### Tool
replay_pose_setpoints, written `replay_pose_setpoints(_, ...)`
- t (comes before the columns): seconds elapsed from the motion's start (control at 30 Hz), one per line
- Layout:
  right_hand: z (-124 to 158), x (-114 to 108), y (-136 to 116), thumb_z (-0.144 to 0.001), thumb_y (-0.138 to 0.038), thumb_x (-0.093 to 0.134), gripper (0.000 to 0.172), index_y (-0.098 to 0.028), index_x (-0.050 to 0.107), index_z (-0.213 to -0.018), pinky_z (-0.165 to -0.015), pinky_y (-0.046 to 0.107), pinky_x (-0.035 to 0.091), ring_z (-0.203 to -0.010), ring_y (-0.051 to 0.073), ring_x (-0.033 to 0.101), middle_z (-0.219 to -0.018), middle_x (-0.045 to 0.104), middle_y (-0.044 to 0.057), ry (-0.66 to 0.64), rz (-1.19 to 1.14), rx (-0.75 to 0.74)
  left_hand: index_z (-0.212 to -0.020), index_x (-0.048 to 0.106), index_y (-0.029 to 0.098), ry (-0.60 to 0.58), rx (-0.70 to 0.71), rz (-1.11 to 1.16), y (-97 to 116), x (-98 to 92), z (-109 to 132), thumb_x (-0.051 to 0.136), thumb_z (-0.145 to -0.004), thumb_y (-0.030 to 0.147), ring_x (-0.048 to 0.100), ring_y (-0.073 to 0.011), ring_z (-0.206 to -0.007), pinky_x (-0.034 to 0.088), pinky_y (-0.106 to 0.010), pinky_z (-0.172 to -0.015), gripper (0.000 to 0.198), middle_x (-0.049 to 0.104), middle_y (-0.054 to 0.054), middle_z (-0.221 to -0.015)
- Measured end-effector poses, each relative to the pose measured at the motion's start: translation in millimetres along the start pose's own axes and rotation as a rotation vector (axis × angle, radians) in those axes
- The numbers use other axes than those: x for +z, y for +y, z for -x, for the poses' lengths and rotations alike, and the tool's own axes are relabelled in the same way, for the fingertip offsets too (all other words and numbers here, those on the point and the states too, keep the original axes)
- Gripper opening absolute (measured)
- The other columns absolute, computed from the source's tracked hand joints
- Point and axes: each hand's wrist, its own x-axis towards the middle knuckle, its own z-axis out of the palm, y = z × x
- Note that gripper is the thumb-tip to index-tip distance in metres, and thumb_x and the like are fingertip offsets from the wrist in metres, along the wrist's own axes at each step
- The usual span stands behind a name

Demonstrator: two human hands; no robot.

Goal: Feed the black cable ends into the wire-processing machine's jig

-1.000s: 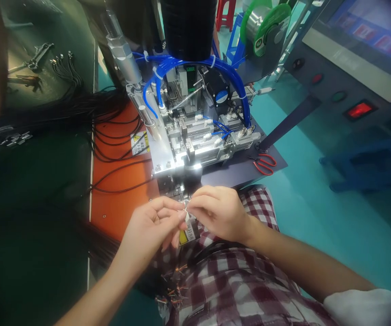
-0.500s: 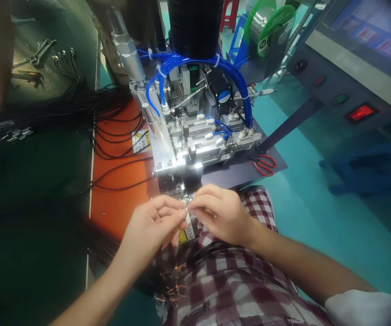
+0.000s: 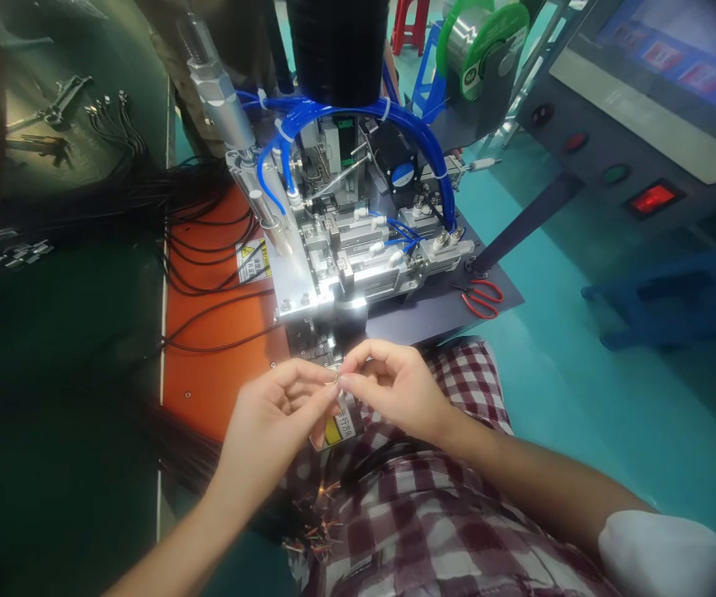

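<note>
My left hand [image 3: 280, 410] and my right hand [image 3: 399, 385] meet in front of the machine's near end, thumbs and forefingers pinched. Between their fingertips is a small silvery piece [image 3: 336, 377], too small and covered for me to name. Just beyond the fingers lies the metal front of the machine [image 3: 349, 319]. Below the left hand, a yellow and white label [image 3: 341, 427] shows partly. Black cables with stripped, copper-coloured wire ends [image 3: 321, 522] hang by the checked cloth on my lap.
Black cables [image 3: 221, 342] cross the orange surface [image 3: 209, 381] at left. Red-handled pliers [image 3: 482, 298] lie on the machine's base. A control panel [image 3: 619, 141] stands right, a solder spool [image 3: 482, 41] behind. Cables with metal connectors [image 3: 115, 112] rest on the left table.
The camera view has shifted slightly. My right fingers have changed their pinch, with the thumb now straighter and pressed toward the left fingertips. Both hands stay together at the small piece.
</note>
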Motion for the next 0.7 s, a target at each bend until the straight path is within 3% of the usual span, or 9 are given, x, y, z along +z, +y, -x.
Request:
replay_pose_setpoints(0.2,-5.3,0.6,-1.8,-0.076,-0.032,0.072,0.019,-0.017,0.061,-0.075,-0.040,0.020,0.025,-0.040,0.005,0.034,-0.048,0.045,-0.009,-0.067,-0.195,0.170,-0.091,0.067,0.017,0.029,0.026,0.012,-4.7,-1.5,1.7,0.075,-0.079,0.041,0.053,-0.0080,-0.042,0.033,-0.017,-0.038,0.028,0.069,-0.002,-0.063)
replay_pose_setpoints(0.33,-4.1,2.8,-1.1,-0.076,-0.036,0.070,0.022,-0.017,0.058,-0.072,-0.040,0.019,0.024,-0.040,0.004,0.031,-0.048,0.041,-0.010,-0.129,-0.243,0.232,-0.092,0.068,0.019,0.082,0.009,0.040,-11.0,-4.7,0.6,0.075,-0.079,0.044,0.048,-0.0075,-0.046,0.035,-0.017,-0.044,0.029,0.055,0.005,-0.052)
replay_pose_setpoints(0.4,0.2,6.3,-0.4,-0.080,-0.035,0.065,0.020,-0.018,0.056,-0.074,-0.041,0.020,0.026,-0.042,0.006,0.033,-0.052,0.043,-0.008,-0.085,-0.126,0.177,-0.089,0.069,0.020,0.093,-0.045,0.064,-12.6,-5.9,-0.6,0.075,-0.078,0.047,0.043,-0.0067,-0.046,0.032,-0.017,-0.044,0.030,0.049,0.006,-0.049)
replay_pose_setpoints(0.5,8.5,12.0,-0.7,-0.085,-0.025,0.057,0.013,-0.018,0.055,-0.074,-0.050,0.024,0.035,-0.051,0.008,0.043,-0.065,0.052,-0.003,0.065,0.234,-0.154,-0.083,0.069,0.019,0.137,-0.092,0.039,-11.9,-5.7,-0.4,0.076,-0.076,0.051,0.037,-0.0058,-0.044,0.028,-0.017,-0.042,0.034,0.046,0.006,-0.048)
replay_pose_setpoints(0.57,12.3,14.8,-1.3,-0.085,-0.020,0.055,0.012,-0.018,0.055,-0.073,-0.056,0.025,0.039,-0.059,0.010,0.047,-0.072,0.054,0.000,0.117,0.402,-0.340,-0.082,0.070,0.018,0.203,-0.048,-0.027,-9.9,-4.1,1.8,0.077,-0.074,0.052,0.042,-0.0068,-0.048,0.033,-0.018,-0.044,0.035,0.053,0.004,-0.054)
replay_pose_setpoints(0.63,13.4,16.7,-0.6,-0.086,-0.020,0.054,0.012,-0.018,0.054,-0.074,-0.053,0.024,0.037,-0.057,0.010,0.047,-0.068,0.053,-0.001,0.093,0.375,-0.284,-0.084,0.070,0.018,0.238,-0.019,-0.059,-7.2,-2.7,4.2,0.078,-0.073,0.052,0.049,-0.0089,-0.054,0.040,-0.019,-0.050,0.036,0.060,0.001,-0.062)
replay_pose_setpoints(0.7,12.2,17.9,1.7,-0.088,-0.023,0.054,0.013,-0.019,0.053,-0.076,-0.047,0.022,0.032,-0.050,0.009,0.041,-0.060,0.047,-0.005,0.049,0.231,-0.098,-0.082,0.070,0.018,0.205,-0.066,-0.014,-4.0,-2.3,5.3,0.079,-0.072,0.052,0.046,-0.0084,-0.053,0.039,-0.019,-0.050,0.037,0.056,0.002,-0.058)
